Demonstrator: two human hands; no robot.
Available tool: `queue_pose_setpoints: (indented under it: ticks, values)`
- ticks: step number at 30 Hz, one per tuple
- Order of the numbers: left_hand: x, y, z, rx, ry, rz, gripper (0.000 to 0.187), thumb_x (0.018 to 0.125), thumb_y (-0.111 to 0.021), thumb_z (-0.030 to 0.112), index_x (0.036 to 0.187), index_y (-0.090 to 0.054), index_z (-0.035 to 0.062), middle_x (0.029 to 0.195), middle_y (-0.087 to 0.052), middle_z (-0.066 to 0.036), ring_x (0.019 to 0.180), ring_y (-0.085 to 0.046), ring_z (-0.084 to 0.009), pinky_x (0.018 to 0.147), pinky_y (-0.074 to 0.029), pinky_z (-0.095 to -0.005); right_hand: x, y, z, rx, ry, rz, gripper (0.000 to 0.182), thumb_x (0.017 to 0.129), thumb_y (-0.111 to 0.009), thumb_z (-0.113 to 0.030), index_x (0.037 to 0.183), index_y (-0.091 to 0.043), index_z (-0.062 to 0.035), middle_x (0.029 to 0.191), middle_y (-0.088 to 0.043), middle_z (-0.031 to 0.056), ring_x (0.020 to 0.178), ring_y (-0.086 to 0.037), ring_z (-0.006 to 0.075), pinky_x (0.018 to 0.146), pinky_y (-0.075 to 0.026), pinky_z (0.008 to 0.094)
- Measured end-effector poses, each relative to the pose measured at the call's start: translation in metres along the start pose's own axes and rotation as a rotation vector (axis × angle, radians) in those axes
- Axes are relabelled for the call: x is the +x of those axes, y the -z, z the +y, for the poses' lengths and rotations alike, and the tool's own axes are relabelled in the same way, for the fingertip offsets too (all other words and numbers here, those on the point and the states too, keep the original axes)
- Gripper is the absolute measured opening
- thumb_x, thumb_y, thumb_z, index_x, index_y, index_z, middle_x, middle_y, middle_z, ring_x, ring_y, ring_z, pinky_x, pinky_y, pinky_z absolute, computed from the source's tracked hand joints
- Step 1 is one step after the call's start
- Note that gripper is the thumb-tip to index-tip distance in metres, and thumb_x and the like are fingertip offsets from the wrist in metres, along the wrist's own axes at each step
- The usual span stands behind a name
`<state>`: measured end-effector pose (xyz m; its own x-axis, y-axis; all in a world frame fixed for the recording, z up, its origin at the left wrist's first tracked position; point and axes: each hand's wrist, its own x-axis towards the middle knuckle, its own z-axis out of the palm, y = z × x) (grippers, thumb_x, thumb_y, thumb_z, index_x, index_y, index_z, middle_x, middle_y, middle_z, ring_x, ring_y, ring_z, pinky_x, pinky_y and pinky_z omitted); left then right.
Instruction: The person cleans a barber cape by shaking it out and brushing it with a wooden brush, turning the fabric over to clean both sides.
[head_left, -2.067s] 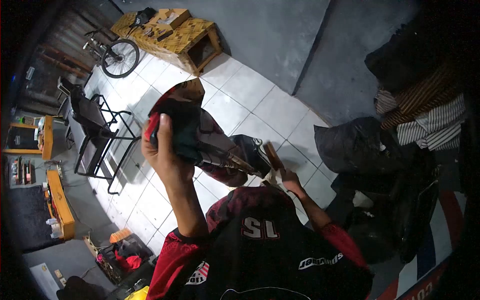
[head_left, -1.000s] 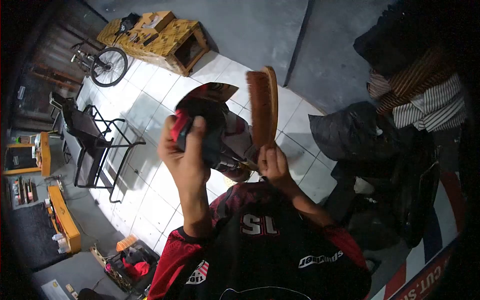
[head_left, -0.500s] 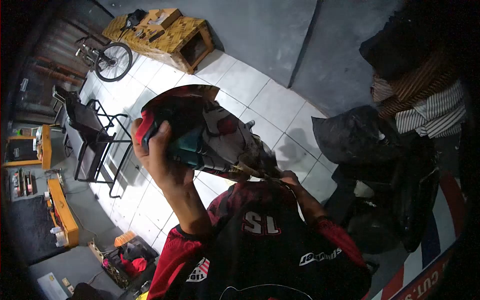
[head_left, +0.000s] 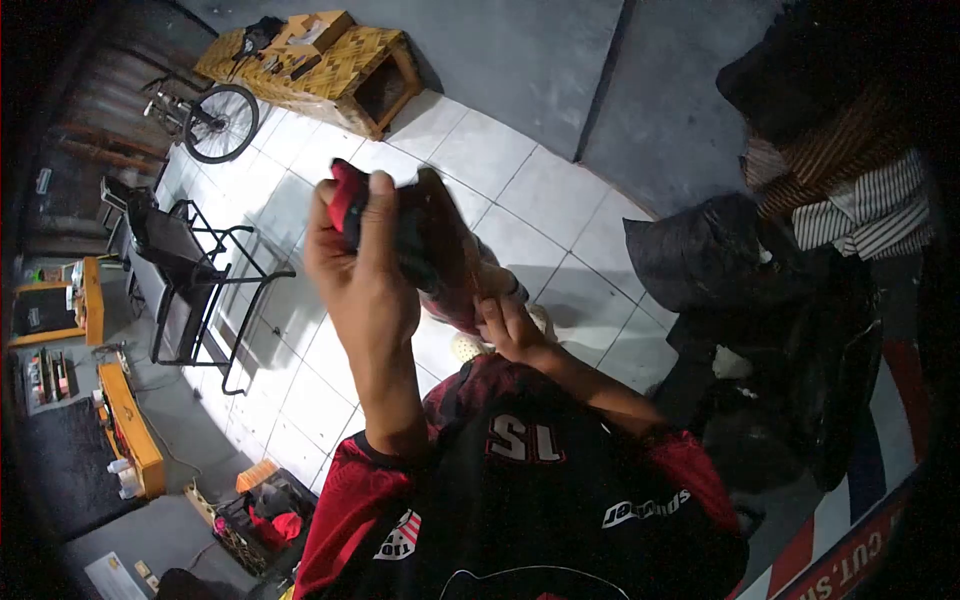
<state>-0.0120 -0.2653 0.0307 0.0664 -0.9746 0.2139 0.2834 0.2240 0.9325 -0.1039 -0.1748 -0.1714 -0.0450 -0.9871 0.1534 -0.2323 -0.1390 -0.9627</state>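
Observation:
A folded printed cloth (head_left: 420,235) in red, dark, teal and grey is held up in front of my chest, seen mostly edge-on. My left hand (head_left: 365,245) grips its red upper left end, thumb pressed on the near side. Lower down and to the right, the fingers of my right hand (head_left: 512,328) are closed on the bottom edge of the same cloth. What kind of garment or cloth it is, I cannot make out.
A black-framed chair (head_left: 190,260) stands on the white tiles at left. Behind it are a bicycle wheel (head_left: 221,124) and a woven-topped bench (head_left: 310,75). Dark bags (head_left: 700,255) and striped cloths (head_left: 870,215) are piled at right. Wooden shelves (head_left: 130,430) line the left wall.
The cloth has turned from its broad patterned side to edge-on and looks narrower. My left hand moved right and slightly up; my right hand came left and up, into clearer view.

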Motion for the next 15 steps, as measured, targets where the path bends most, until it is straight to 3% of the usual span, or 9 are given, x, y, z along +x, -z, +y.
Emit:
queue_pose_setpoints:
  ticks: [2,3,4,6,7,10,12,14,15]
  values:
    - [0.002,-0.008,0.025,-0.125,0.030,0.122,0.008,0.085,-0.056,0.011,0.083,-0.051,0.0046,0.072,-0.054,0.000,0.060,-0.048,-0.0045,0.055,-0.040,-0.0182,-0.020,-0.015,0.105,-0.573,0.404,-0.041,0.030,0.083,-0.047,-0.012,0.111,-0.048,-0.0015,0.098,-0.052,0.0242,0.069,-0.056,0.0351,0.054,-0.046,0.0423]
    - [0.004,0.007,0.022,-0.217,-0.073,0.089,0.010,0.086,-0.055,0.010,0.092,-0.053,0.0031,0.081,-0.059,-0.006,0.067,-0.056,-0.0099,0.059,-0.046,-0.0220,-0.034,-0.013,0.153,-0.534,0.285,-0.120,0.030,0.082,-0.047,-0.013,0.111,-0.048,-0.0029,0.097,-0.053,0.0241,0.070,-0.057,0.0348,0.055,-0.046,0.0438]
    - [0.006,0.006,0.031,-0.297,-0.072,0.207,0.013,0.086,-0.053,0.011,0.096,-0.052,0.0027,0.086,-0.060,-0.009,0.071,-0.060,-0.0145,0.062,-0.050,-0.0254,-0.048,0.000,0.177,-0.494,0.164,-0.197,0.031,0.082,-0.046,-0.014,0.111,-0.048,-0.0043,0.096,-0.054,0.0241,0.072,-0.058,0.0344,0.056,-0.046,0.0453]
    - [0.003,0.017,0.045,-0.306,-0.128,0.141,0.016,0.086,-0.053,0.013,0.098,-0.052,0.0023,0.091,-0.060,-0.011,0.078,-0.062,-0.0188,0.066,-0.052,-0.0291,-0.083,0.029,0.210,-0.708,-0.183,-0.451,0.028,0.083,-0.045,-0.017,0.107,-0.049,-0.0033,0.091,-0.055,0.0231,0.071,-0.058,0.0335,0.056,-0.047,0.0443]
    - [-0.002,0.012,0.050,-0.305,-0.125,0.237,0.017,0.087,-0.051,0.014,0.099,-0.051,0.0019,0.090,-0.060,-0.012,0.081,-0.062,-0.0199,0.069,-0.053,-0.0318,-0.098,0.044,0.221,-0.788,-0.309,-0.537,0.027,0.084,-0.044,-0.018,0.105,-0.050,-0.0029,0.089,-0.056,0.0226,0.071,-0.059,0.0330,0.056,-0.047,0.0438]
    - [0.001,0.026,0.041,-0.300,-0.090,0.160,0.016,0.087,-0.049,0.013,0.099,-0.051,0.0013,0.089,-0.060,-0.011,0.083,-0.061,-0.0196,0.068,-0.052,-0.0305,-0.116,0.070,0.245,-0.935,-0.548,-0.653,0.027,0.086,-0.041,-0.023,0.100,-0.051,-0.0014,0.083,-0.057,0.0212,0.070,-0.059,0.0316,0.057,-0.047,0.0423]
    - [0.002,0.029,0.028,-0.297,-0.031,0.145,0.014,0.087,-0.050,0.012,0.095,-0.052,0.0015,0.084,-0.059,-0.009,0.077,-0.060,-0.0175,0.070,-0.049,-0.0261,-0.106,0.074,0.258,-0.972,-0.590,-0.578,0.030,0.088,-0.040,-0.026,0.096,-0.053,-0.0005,0.079,-0.058,0.0202,0.069,-0.060,0.0306,0.057,-0.047,0.0413]
    - [0.006,0.031,0.012,-0.306,0.086,0.156,0.012,0.086,-0.050,0.012,0.092,-0.054,0.0021,0.083,-0.059,-0.009,0.073,-0.059,-0.0158,0.070,-0.046,-0.0233,-0.081,0.072,0.253,-0.919,-0.486,-0.294,0.034,0.089,-0.038,-0.029,0.092,-0.054,0.0004,0.074,-0.059,0.0192,0.069,-0.060,0.0297,0.057,-0.047,0.0403]
    - [0.006,0.029,0.005,-0.109,0.025,0.155,0.009,0.086,-0.052,0.012,0.086,-0.054,0.0033,0.078,-0.056,-0.005,0.067,-0.053,-0.0108,0.065,-0.042,-0.0202,-0.061,0.068,0.228,-0.882,-0.373,-0.105,0.035,0.090,-0.037,-0.030,0.102,-0.050,-0.0002,0.076,-0.058,0.0193,0.070,-0.059,0.0287,0.057,-0.047,0.0383]
